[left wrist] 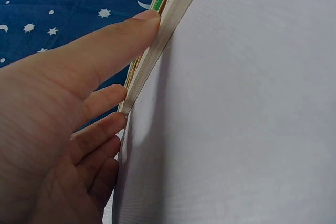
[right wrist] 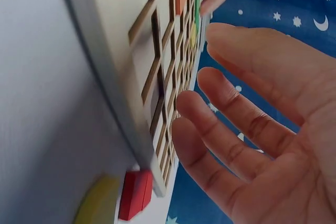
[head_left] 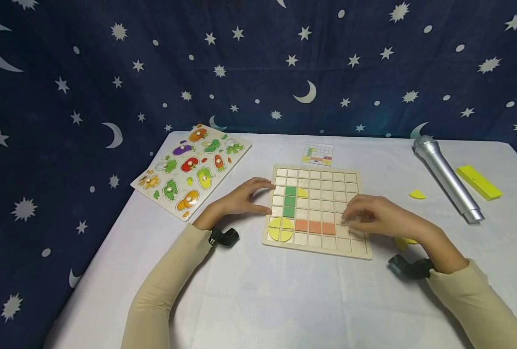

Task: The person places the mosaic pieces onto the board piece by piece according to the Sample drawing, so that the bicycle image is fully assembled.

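Observation:
A wooden grid board (head_left: 320, 249) lies on the white table. On it are green squares (head_left: 289, 201) in a column, a yellow quarter piece (head_left: 302, 193), orange squares (head_left: 315, 227) in a row and yellow quarters forming a circle (head_left: 280, 230). My left hand (head_left: 245, 198) touches the board's left edge with thumb and fingertips, fingers spread. Over the right part of the board hovers my right hand (head_left: 373, 215); the right wrist view shows its fingers loosely bent with nothing between them. Red pieces (right wrist: 135, 195) and a yellow piece (right wrist: 98, 203) lie beside the board, near the right hand.
Behind the board lies a small pattern card (head_left: 318, 153). A vegetable knob puzzle (head_left: 191, 172) is at back left. To the right are a silver microphone (head_left: 449, 178), a yellow block (head_left: 478, 182) and a loose yellow piece (head_left: 417, 195). A starry cloth (head_left: 258, 68) hangs behind.

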{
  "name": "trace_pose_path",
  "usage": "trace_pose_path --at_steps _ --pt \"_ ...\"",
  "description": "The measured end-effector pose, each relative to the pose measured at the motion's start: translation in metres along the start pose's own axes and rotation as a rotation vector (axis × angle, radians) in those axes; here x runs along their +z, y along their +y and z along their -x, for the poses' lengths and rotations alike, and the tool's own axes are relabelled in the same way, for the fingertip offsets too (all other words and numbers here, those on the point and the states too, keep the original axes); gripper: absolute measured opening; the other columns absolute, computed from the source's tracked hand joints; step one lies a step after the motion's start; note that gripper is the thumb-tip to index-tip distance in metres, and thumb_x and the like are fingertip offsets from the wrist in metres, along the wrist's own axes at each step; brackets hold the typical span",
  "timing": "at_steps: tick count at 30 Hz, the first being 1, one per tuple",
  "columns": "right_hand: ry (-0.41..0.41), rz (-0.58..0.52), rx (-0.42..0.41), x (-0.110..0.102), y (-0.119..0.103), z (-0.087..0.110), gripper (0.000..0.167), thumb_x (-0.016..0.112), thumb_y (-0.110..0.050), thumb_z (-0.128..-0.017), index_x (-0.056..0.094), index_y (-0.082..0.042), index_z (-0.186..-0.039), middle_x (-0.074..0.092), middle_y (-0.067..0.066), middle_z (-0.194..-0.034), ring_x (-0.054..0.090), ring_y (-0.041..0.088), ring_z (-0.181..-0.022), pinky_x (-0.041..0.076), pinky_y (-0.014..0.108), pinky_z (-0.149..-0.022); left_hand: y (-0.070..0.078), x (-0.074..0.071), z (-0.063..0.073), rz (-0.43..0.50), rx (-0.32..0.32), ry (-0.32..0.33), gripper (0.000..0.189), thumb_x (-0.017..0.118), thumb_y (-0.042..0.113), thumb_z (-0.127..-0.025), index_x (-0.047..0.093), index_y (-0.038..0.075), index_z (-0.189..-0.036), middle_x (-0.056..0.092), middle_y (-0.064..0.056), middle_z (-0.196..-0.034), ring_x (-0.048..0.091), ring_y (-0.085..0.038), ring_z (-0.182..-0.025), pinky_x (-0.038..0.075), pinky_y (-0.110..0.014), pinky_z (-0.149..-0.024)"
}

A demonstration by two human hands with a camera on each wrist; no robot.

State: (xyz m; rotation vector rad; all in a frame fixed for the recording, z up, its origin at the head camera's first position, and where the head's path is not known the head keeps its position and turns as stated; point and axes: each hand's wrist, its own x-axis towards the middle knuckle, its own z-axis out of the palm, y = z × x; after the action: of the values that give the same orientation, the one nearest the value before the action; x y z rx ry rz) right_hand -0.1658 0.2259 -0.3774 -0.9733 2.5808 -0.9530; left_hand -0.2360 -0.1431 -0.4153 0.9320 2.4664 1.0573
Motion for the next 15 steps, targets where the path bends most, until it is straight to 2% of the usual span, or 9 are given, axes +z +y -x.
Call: trace_pose_path --at_steps 3,10,15 --pt "0.023 0.007 0.002 -0.003 0.003 0.005 0.020 0.078 -0.006 -0.081 0.073 -0.017 -0.097 0.065 -0.004 -0.098 0.054 0.011 -0.078 0.050 0.023 -0.067 0.000 0.000 0.000 0.001 0.005 0.000 0.069 0.081 0.018 -0.080 0.051 0.005 -0.140 0.040 -0.016 -0.146 0.033 -0.029 -0.140 0.023 -0.042 -0.118" --pt "0.100 0.030 -0.095 -0.010 0.017 0.017 0.025 0.078 0.002 -0.078 0.072 -0.014 -0.097 0.063 -0.005 -0.093 0.052 0.005 -0.074 0.048 0.021 -0.062 -0.001 0.000 0.000 0.005 0.005 0.001 0.069 0.082 0.018 -0.080 0.051 0.005 -0.141 0.041 -0.016 -0.146 0.033 -0.029 -0.140 0.024 -0.042 -0.118" --pt "0.137 0.088 -0.042 -0.015 0.024 0.021 0.024 0.079 -0.001 -0.078 0.073 -0.016 -0.096 0.060 -0.004 -0.101 0.052 0.011 -0.080 0.049 0.022 -0.065 -0.001 0.000 0.000 -0.008 0.010 0.003 0.069 0.081 0.018 -0.080 0.050 0.005 -0.141 0.041 -0.016 -0.146 0.033 -0.029 -0.139 0.024 -0.043 -0.117"
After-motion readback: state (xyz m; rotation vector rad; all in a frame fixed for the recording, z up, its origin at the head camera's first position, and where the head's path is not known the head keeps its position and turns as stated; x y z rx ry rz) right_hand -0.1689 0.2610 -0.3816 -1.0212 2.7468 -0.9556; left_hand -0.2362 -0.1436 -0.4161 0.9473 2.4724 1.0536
